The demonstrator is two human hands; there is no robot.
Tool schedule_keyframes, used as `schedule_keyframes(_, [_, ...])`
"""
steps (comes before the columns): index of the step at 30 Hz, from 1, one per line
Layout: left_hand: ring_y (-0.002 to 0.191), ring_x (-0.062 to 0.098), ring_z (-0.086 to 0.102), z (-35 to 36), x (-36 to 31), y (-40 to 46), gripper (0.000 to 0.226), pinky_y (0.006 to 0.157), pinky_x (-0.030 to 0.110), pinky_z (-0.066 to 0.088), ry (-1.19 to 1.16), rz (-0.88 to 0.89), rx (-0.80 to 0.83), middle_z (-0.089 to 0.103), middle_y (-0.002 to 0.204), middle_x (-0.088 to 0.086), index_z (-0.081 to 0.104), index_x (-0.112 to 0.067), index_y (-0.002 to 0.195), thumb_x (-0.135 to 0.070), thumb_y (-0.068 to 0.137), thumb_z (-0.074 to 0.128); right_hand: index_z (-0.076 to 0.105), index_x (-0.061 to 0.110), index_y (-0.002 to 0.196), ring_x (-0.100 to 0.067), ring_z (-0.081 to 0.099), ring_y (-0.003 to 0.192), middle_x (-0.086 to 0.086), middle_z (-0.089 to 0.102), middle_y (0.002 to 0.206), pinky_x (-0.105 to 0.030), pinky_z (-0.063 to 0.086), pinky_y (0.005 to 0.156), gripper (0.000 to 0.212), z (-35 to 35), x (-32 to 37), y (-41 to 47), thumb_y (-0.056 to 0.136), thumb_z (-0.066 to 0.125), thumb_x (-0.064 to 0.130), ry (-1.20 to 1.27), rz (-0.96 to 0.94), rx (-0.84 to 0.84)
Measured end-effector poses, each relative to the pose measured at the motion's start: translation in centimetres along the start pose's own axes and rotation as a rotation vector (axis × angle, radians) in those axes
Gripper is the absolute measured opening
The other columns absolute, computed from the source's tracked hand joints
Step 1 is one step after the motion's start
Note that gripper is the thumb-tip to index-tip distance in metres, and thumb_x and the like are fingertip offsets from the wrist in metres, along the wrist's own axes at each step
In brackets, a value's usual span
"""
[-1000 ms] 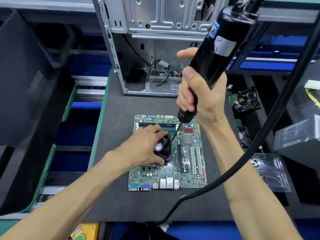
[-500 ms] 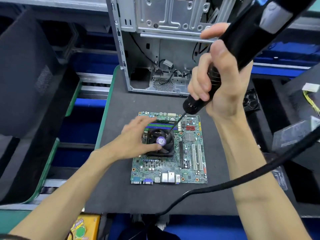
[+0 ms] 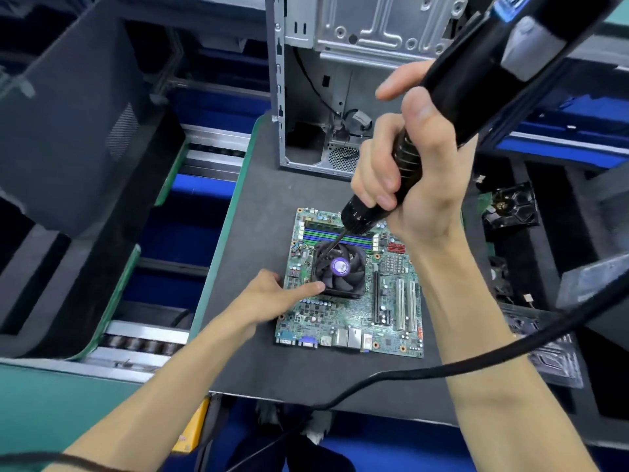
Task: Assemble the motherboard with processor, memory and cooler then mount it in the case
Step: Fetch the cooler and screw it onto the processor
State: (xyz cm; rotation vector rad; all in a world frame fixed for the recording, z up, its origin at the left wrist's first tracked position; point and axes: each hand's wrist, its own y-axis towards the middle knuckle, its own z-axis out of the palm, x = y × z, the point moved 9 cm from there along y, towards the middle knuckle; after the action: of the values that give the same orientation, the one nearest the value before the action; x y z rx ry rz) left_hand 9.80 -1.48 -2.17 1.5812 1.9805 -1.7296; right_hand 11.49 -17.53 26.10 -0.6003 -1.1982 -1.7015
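Observation:
A green motherboard point(image 3: 350, 318) lies flat on the dark mat, with memory sticks point(image 3: 326, 235) in its far slots. A black cooler fan point(image 3: 340, 270) with a purple hub sticker sits on it. My right hand point(image 3: 405, 178) grips a black electric screwdriver point(image 3: 476, 86), whose bit points down at the fan's far-left corner. My left hand point(image 3: 272, 294) rests on the board's left part, its index finger straight and touching the cooler's near-left corner. The open silver case point(image 3: 340, 63) stands upright behind the board.
The screwdriver's black cable point(image 3: 391, 376) loops across the mat's front edge. A second fan and board point(image 3: 510, 206) and a clear plastic tray point(image 3: 551, 356) lie at the right. A conveyor with dark bins point(image 3: 68, 148) runs along the left.
My left hand slid off the top of the cooler to its near-left corner. My right hand swung the screwdriver bit from the fan's right side to its far-left corner.

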Motion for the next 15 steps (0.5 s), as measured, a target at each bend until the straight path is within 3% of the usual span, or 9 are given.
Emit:
schedule_keyframes(2, [0.074, 0.006, 0.057, 0.1, 0.3, -0.1, 0.062, 0.078, 0.029, 0.051, -0.056, -0.019, -0.013, 0.055, 0.076, -0.009, 0.046, -0.025, 0.072, -0.068, 0.052, 0.086, 0.057, 0.009, 0.093, -0.012, 0.029, 0.027, 0.006, 0.039, 0.043, -0.019, 0.031, 0.042, 0.013, 0.2, -0.6, -0.3, 0.093, 0.051, 0.020, 0.011, 0.020, 0.001])
schedule_keyframes(5, [0.093, 0.013, 0.064, 0.4, 1.0, -0.3, 0.077, 0.098, 0.037, 0.051, -0.120, -0.086, 0.022, 0.068, 0.092, -0.001, 0.069, -0.010, 0.082, -0.070, 0.039, 0.087, 0.060, 0.011, 0.091, -0.013, 0.028, 0.027, 0.004, 0.038, 0.042, -0.019, 0.032, 0.043, 0.012, 0.3, -1.4, -0.5, 0.092, 0.052, 0.020, 0.017, 0.039, -0.009])
schedule_keyframes(10, [0.101, 0.010, 0.060, 0.5, 0.9, -0.3, 0.095, 0.102, 0.040, 0.049, -0.241, -0.112, 0.031, 0.066, 0.108, -0.004, 0.069, -0.011, 0.107, -0.062, 0.030, 0.091, 0.063, 0.014, 0.089, -0.014, 0.028, 0.027, 0.003, 0.038, 0.042, -0.019, 0.033, 0.044, 0.010, 0.7, -2.3, -0.6, 0.091, 0.054, 0.018, 0.000, 0.057, 0.001])
schedule_keyframes(15, [0.099, 0.011, 0.055, 0.9, 2.0, -0.3, 0.078, 0.095, 0.035, 0.044, -0.321, -0.120, 0.005, 0.058, 0.106, -0.009, 0.057, -0.020, 0.105, -0.055, 0.046, 0.094, 0.064, 0.014, 0.089, -0.015, 0.028, 0.027, 0.004, 0.038, 0.042, -0.020, 0.032, 0.043, 0.010, 0.9, -3.0, -0.5, 0.091, 0.055, 0.019, 0.000, 0.082, 0.023])
